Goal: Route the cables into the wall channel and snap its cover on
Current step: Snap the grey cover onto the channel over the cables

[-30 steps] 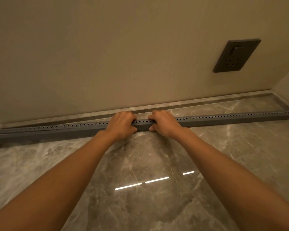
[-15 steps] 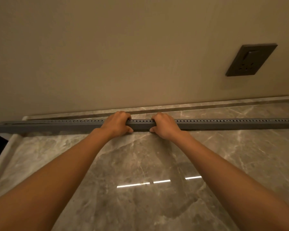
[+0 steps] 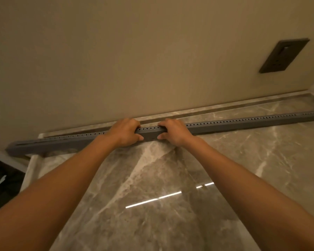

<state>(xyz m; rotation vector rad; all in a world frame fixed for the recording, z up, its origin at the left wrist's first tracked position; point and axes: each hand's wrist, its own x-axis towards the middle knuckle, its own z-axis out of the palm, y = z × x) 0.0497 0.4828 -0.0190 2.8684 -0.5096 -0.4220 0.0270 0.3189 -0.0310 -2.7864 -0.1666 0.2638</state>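
A long grey cable channel (image 3: 243, 122) with a row of small holes along its top lies on the marble surface, close to the beige wall. My left hand (image 3: 124, 132) and my right hand (image 3: 174, 132) grip it side by side near its middle, fingers curled over the top and thumbs on the front face. A short stretch of channel shows between them. Its left end (image 3: 13, 149) reaches the surface's left edge. No cables are visible.
A dark wall socket (image 3: 283, 57) sits on the wall at upper right. The polished marble surface (image 3: 152, 187) spreads toward me, with a raised lip along the wall. A dark drop lies past the left edge (image 3: 5, 182).
The view has shifted and tilted, so the channel now slopes up to the right and its left end is in sight. Both hands keep the same grip on the channel.
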